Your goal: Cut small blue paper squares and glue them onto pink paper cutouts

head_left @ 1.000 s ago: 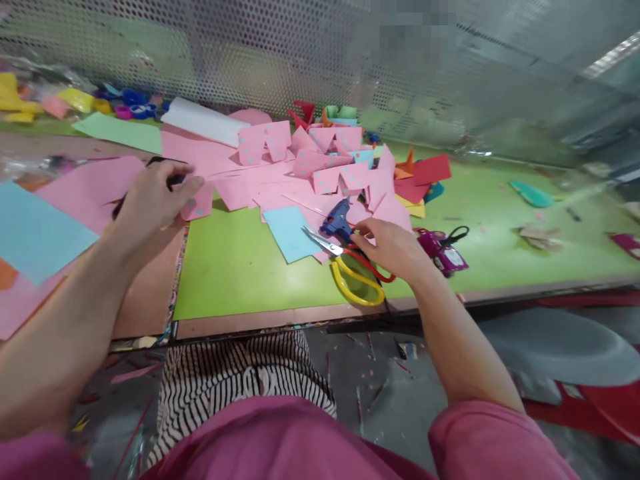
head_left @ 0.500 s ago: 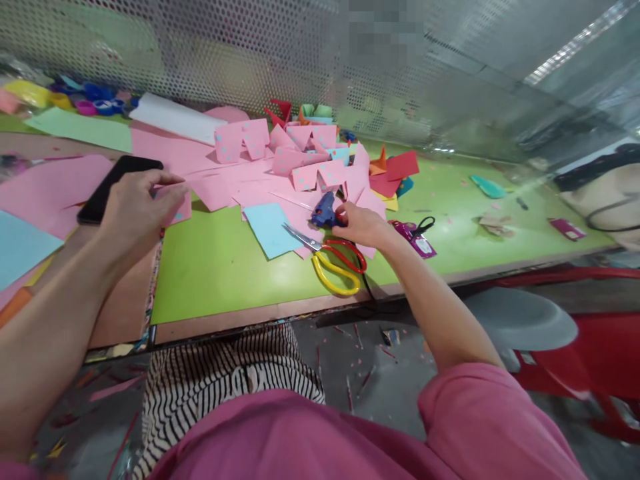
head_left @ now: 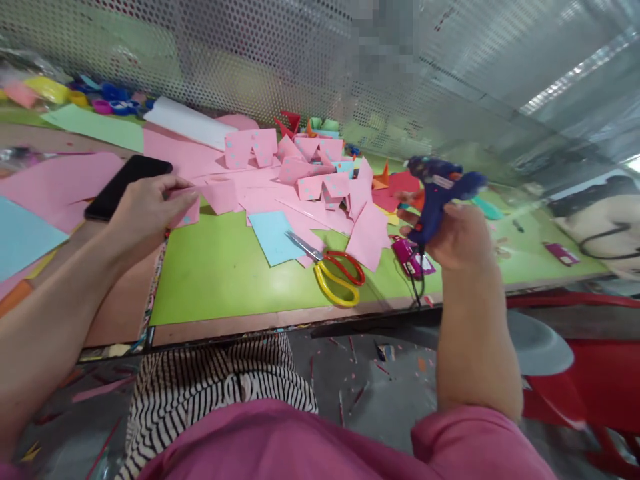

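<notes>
The green table carries a heap of pink paper. Above its right edge, the right hand grips a blue glue gun, barrel level, nozzle pointing left. The left hand pinches a pink card beside a phone.

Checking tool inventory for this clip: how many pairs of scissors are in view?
1. The scissors, with one red and one yellow handle, lie on the green mat near the table's front edge, between the two hands. Others may be hidden under the pink paper pile.
</notes>
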Demonstrator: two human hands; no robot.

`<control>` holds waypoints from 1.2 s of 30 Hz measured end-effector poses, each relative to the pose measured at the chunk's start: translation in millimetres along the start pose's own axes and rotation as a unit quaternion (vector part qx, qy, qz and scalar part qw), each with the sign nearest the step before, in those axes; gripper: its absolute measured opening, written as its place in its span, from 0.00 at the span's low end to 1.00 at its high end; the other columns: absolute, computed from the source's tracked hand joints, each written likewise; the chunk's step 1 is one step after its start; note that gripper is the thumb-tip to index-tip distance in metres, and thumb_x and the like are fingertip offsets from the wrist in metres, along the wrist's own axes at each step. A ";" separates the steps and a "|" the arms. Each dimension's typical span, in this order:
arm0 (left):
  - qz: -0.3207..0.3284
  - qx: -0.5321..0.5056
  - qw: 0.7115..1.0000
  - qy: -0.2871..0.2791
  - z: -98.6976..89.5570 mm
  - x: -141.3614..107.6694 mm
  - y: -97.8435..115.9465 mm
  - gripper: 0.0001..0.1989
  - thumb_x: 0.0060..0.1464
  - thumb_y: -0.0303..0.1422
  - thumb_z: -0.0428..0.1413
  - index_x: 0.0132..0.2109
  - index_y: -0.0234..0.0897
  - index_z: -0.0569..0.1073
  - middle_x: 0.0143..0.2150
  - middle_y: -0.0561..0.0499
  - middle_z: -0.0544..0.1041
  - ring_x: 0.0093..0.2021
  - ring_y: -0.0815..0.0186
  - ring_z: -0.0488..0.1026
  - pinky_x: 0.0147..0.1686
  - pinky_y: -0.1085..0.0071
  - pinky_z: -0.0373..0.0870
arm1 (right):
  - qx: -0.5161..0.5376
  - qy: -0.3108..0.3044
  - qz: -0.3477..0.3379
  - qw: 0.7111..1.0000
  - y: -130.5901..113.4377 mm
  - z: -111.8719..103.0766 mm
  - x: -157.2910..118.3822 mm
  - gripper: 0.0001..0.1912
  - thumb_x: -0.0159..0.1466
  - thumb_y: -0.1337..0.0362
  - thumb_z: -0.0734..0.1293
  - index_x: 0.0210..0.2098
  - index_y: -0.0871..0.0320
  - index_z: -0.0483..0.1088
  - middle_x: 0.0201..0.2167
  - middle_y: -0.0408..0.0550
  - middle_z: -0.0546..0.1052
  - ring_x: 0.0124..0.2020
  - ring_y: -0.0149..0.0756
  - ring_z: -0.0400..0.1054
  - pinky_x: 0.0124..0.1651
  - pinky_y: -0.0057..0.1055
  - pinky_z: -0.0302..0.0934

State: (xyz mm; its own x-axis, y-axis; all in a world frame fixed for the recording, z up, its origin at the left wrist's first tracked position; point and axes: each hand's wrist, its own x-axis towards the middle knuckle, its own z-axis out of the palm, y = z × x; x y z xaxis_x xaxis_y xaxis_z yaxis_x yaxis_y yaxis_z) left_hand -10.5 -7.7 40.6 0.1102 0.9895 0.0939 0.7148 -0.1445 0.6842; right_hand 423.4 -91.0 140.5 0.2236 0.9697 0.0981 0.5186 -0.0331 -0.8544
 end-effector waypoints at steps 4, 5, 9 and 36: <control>-0.016 -0.015 1.000 -0.017 -1.9 0.9 -0.2 0.24 0.59 0.48 0.56 0.52 0.34 0.78 0.43 0.50 0.80 0.36 0.66 0.65 0.36 0.70 0.61 | 0.174 -0.158 0.052 0.971 -24.8 41.6 -32.6 0.16 0.56 0.50 0.69 0.34 0.55 0.70 0.40 0.55 0.81 0.24 0.29 0.65 0.22 0.29 0.55; -0.020 -0.025 0.999 -0.020 -2.6 0.7 0.1 0.24 0.58 0.48 0.56 0.52 0.33 0.77 0.42 0.50 0.79 0.35 0.67 0.64 0.35 0.70 0.60 | 0.194 -0.212 0.049 0.956 -29.8 58.7 -38.9 0.18 0.57 0.48 0.69 0.37 0.56 0.71 0.40 0.55 0.81 0.24 0.29 0.65 0.20 0.29 0.55; -0.039 -0.056 0.998 -0.013 -6.0 0.6 0.7 0.22 0.56 0.47 0.58 0.49 0.34 0.78 0.39 0.52 0.79 0.34 0.68 0.63 0.33 0.71 0.60 | 0.272 -0.325 0.025 0.905 -40.8 131.6 -43.6 0.22 0.60 0.45 0.70 0.42 0.57 0.69 0.43 0.52 0.78 0.28 0.29 0.68 0.21 0.26 0.62; 0.022 -0.021 0.999 -0.012 1.5 5.5 4.0 0.23 0.51 0.48 0.54 0.42 0.38 0.83 0.35 0.47 0.82 0.38 0.58 0.75 0.38 0.68 0.66 | -0.107 -0.265 -0.156 0.946 -10.3 201.5 -12.2 0.29 0.65 0.34 0.60 0.38 0.55 0.68 0.28 0.47 0.73 0.30 0.34 0.66 0.33 0.35 0.59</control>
State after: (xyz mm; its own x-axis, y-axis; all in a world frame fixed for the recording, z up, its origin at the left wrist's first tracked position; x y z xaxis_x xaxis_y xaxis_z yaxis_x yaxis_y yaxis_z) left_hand -6.0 -2.8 42.8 0.1581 0.9815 0.1081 0.6786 -0.1875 0.7102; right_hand 249.0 -53.8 45.2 -0.3823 0.9240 0.0103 0.6598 0.2807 -0.6971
